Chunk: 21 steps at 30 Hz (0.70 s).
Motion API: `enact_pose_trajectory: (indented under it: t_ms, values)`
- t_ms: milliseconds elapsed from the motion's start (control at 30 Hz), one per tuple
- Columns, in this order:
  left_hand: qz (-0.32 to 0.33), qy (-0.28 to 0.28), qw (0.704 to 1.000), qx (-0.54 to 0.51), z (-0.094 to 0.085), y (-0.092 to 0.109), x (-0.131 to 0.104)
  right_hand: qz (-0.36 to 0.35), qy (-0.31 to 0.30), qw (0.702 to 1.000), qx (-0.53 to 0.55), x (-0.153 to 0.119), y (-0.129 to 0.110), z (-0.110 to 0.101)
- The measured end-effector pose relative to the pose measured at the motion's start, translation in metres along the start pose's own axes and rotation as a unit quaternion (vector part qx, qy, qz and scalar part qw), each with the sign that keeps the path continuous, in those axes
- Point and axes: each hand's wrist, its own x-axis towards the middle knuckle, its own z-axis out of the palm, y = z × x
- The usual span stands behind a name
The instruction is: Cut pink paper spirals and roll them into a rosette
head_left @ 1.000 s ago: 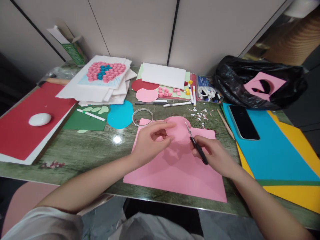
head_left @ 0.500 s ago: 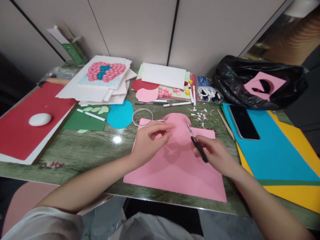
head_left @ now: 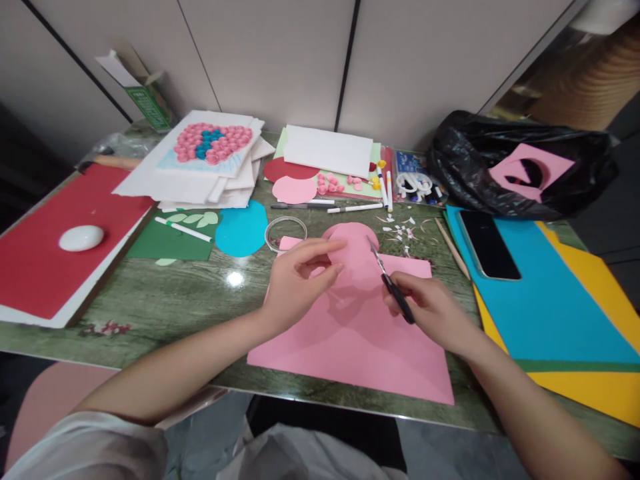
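Scissors (head_left: pixel 399 300) in hand (head_left: pixel 431 308); scrap (head_left: pixel 556 163) in bag (head_left: pixel 457 163)

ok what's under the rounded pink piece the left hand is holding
A larger pink sheet, its near part showing, lies below the rounded pink piece in the left hand. Whatever is directly beneath the piece is covered and can't be seen.

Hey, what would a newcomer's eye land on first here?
Probably the pink sheet front and centre, with the right hand holding scissors above it. After that, likely the pink and blue rosettes at back left and the black bag at back right.
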Motion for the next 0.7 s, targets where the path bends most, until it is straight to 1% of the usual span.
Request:
enact_pose_trajectory:
  t_ms: [433,700]
  values:
    - [-0.021,0.012,0.999,-0.035,0.0004,-0.0027,0.0005,-0.008,-0.011,1.000,0.010,0.0007,-0.0028,0.0001]
    - [-0.039,-0.022,0.999,-0.018,0.0020,-0.0040,0.0001,-0.004,-0.004,1.000,-0.002,0.0015,0.0002,0.0028]
